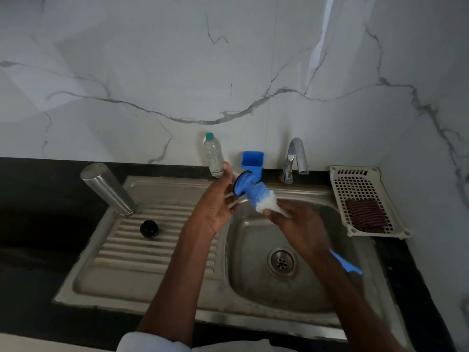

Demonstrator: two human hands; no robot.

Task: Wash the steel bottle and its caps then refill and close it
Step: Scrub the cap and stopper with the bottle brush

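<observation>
Left hand: grip on blue cap, held over sink, fingers curled at its rim.
Right hand: grip closed round bottle brush; blue-white bristles pressed into cap, blue handle end sticks out behind wrist.
Steel bottle: upside down, leaning, mouth on drainboard, left of basin.
Black cap: on drainboard ridges, near bottle mouth.
Rear of table: plastic water bottle, blue holder, tap.
Right: basket w/ scrub pad.

Both arms are bare. A white sleeve shows at the bottom, just below the sink.
</observation>
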